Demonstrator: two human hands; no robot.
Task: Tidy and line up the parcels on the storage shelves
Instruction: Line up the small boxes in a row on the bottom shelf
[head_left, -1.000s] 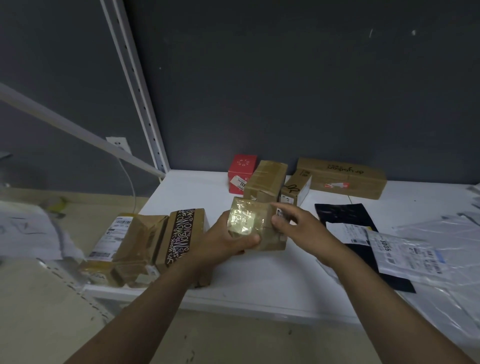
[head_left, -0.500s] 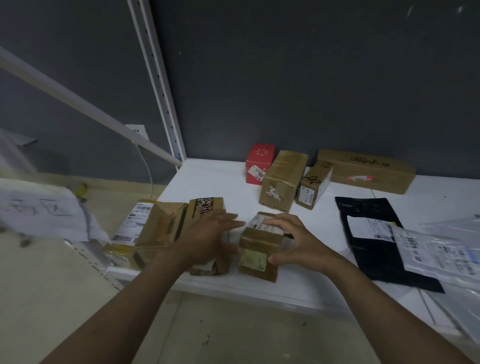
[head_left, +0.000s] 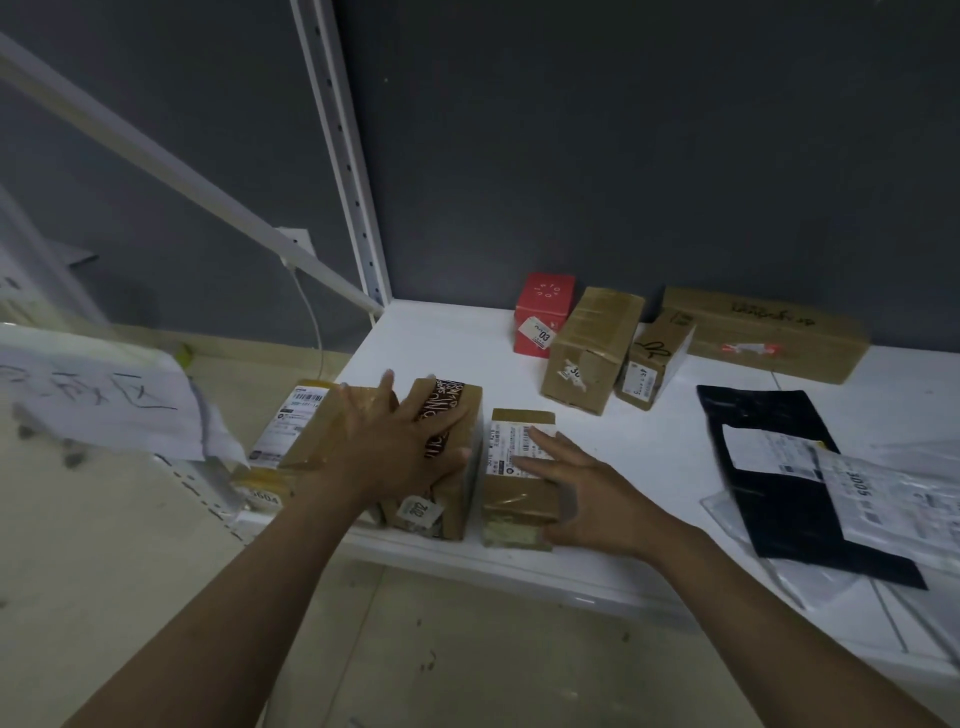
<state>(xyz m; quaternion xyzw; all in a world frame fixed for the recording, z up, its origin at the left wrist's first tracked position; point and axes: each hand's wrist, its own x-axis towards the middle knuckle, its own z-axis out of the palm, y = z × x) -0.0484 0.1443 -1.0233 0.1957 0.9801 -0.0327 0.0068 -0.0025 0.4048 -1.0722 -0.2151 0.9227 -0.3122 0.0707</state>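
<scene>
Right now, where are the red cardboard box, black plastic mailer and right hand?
red cardboard box (head_left: 548, 299): head view, top face
black plastic mailer (head_left: 789, 519): head view, bare middle
right hand (head_left: 592, 493): head view, back of hand

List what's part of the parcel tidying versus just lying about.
Job: left hand, right hand, small box, patterned-tape box, corner box, red box, long box, black mailer, shelf.
Lying about: paper sign, wall socket, cable.

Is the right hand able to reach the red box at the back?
Probably yes. The right hand lies open on a small parcel, and bare white shelf runs from there to the red box; the taped brown box stands beside it, not in front.
</scene>
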